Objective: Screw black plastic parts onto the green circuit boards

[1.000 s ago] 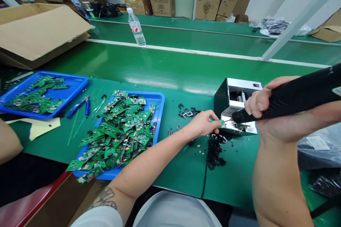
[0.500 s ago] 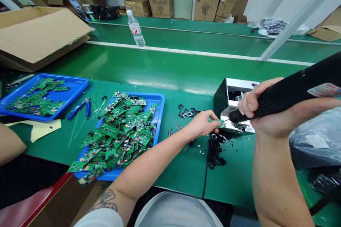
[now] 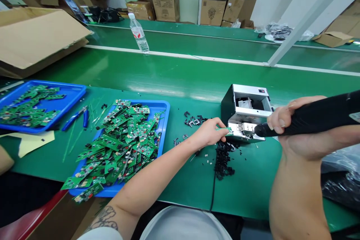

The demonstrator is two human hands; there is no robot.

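Observation:
My left hand pinches a small green circuit board by its edge, pressing its far end against the front of a small metal bench machine. My right hand grips a thick black handheld power tool, its narrow tip at the machine's front plate, close to the board. The point where tip and board meet is partly hidden. Below the machine lies a heap of black plastic pieces, almost under my left hand.
A blue tray heaped with green circuit boards lies left of my arm, and a second blue tray lies farther left. Blue-handled pliers rest between them. A green conveyor belt runs behind, carrying a water bottle.
The black tool has dropped from a rising slant to nearly level, with my right hand lower. The whole scene has shifted slightly as my head moved. My left hand still holds the board.

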